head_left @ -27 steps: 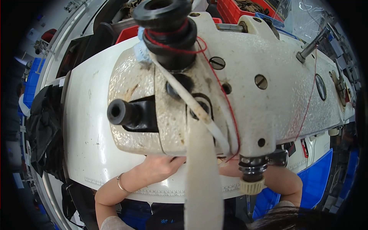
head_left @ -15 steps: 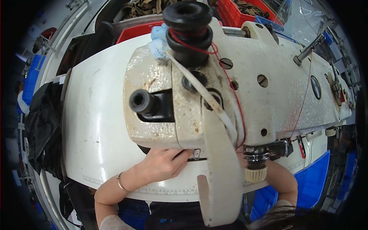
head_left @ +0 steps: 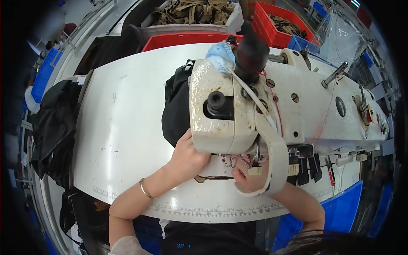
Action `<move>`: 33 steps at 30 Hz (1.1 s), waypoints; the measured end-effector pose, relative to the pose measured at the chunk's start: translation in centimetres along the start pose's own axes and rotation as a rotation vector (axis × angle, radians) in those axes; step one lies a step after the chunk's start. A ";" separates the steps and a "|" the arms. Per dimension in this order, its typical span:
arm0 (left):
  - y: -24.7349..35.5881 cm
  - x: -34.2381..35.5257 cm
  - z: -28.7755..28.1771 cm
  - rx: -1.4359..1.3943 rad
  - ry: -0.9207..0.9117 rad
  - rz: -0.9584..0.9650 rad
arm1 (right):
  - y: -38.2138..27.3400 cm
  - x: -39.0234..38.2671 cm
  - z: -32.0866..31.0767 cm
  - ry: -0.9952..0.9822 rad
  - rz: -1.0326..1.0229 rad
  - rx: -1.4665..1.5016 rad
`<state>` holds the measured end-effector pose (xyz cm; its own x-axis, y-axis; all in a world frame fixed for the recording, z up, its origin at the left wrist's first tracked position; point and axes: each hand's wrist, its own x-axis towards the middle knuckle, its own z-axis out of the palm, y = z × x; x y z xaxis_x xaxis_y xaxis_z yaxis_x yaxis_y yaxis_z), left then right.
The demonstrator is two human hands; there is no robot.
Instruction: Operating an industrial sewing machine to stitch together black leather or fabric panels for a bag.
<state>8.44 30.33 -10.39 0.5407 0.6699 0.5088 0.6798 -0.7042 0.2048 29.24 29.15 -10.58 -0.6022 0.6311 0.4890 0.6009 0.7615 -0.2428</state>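
The industrial sewing machine (head_left: 289, 106) fills the middle of the white counter (head_left: 123, 140), and both hands work close under its head. The left hand (head_left: 189, 155) lies flat and spread just left of the needle area, pressing on the black fabric (head_left: 176, 106) that runs away behind the machine head. The right hand (head_left: 248, 180) sits directly below the head, partly hidden by the pale strap (head_left: 276, 157) hanging from the machine; how far its fingers are curled, and whether they pinch anything, cannot be told. A small dark curved piece (head_left: 212, 178) lies on the counter between the two hands.

The main danger, as I judge it, is the closeness of the fingers to the needle, which the head hides from view: a start of the machine could catch a fingertip. The hanging strap and the red thread (head_left: 272, 97) on the head might snag. The bracelet (head_left: 145, 189) on the left wrist, nearer the counter's front edge, could hook the fabric.
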 end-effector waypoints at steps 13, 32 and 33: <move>-0.8 -1.5 1.3 -0.007 -0.006 0.030 | 0.5 -1.8 2.2 0.012 -0.136 -0.094; 6.3 -5.6 -6.6 -0.427 -0.193 0.306 | -5.4 1.5 -0.4 -0.629 1.156 1.890; 7.7 -6.2 -6.1 -0.456 -0.242 0.384 | -6.4 2.0 0.7 -0.629 1.071 1.815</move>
<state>7.30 19.31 -6.87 0.8363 0.3470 0.4245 0.1655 -0.8979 0.4079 23.86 25.65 -8.68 -0.7427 0.4540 -0.4922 -0.0467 -0.7683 -0.6384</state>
